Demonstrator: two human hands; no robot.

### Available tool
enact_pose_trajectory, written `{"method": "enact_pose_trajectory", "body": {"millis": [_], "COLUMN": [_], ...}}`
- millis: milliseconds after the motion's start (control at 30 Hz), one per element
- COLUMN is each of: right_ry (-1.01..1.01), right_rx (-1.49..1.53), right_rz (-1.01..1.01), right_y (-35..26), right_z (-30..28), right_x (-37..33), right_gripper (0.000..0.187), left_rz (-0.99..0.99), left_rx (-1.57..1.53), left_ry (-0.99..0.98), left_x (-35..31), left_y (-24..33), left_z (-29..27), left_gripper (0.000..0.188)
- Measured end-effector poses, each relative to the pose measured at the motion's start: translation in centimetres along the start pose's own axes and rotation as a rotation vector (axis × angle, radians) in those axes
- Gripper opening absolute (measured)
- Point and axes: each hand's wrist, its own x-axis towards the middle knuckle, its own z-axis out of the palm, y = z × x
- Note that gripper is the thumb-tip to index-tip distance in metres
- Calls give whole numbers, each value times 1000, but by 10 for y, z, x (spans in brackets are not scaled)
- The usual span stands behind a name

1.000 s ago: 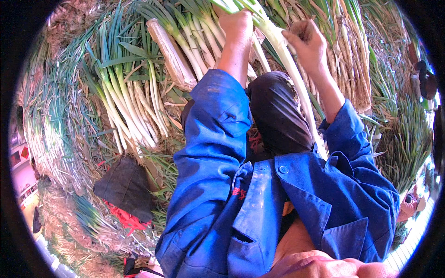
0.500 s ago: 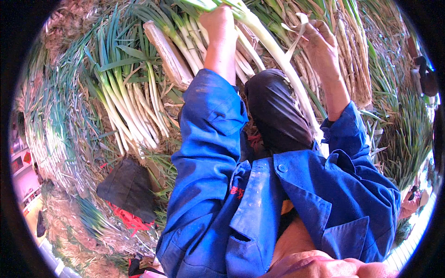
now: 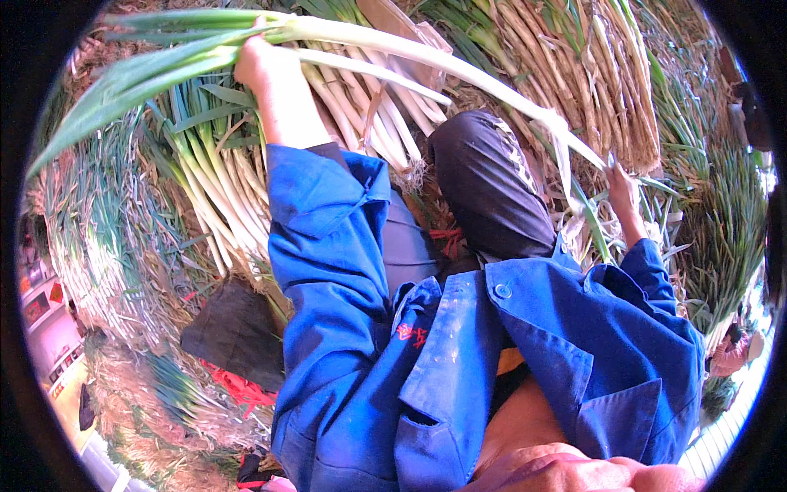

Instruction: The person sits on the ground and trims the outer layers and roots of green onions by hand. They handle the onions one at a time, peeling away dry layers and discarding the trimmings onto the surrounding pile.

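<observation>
Overall, heaps of long green-and-white scallions (image 3: pixel 205 189) cover the ground on every side, fibrous and matted with dry roots. One long white-stalked scallion with broad green leaves (image 3: pixel 393 49) spans both hands, its long axis running from upper left down to the right. The left hand (image 3: pixel 254 61) is closed around the leafy end. The right hand (image 3: pixel 623 184) pinches the root end, where loose pale skin (image 3: pixel 566 160) hangs; it is nearer the body. Blue cloth sleeves (image 3: pixel 328 238) are creased and dusty.
</observation>
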Motion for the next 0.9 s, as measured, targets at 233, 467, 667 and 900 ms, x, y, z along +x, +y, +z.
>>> {"method": "enact_pose_trajectory", "body": {"millis": [233,467,667,900], "right_ry": [141,-44,-147,199], "right_rx": [-78,688,665,459], "right_rz": [-70,-297,-423,-548], "right_y": [29,-126,-170,-182], "right_z": [20,-31,-35,-63], "right_x": [11,57,14,-16], "right_gripper": [41,69,29,28], "left_rz": [-54,-135,-273,-216], "left_rx": [-63,19,-147,-107], "left_ry": [-99,-277,-510,-367], "left_x": [22,-10,-5,-7], "left_y": [14,18,21,15], "left_z": [-20,-10,-24,-20], "left_gripper": [30,32,46,29]}}
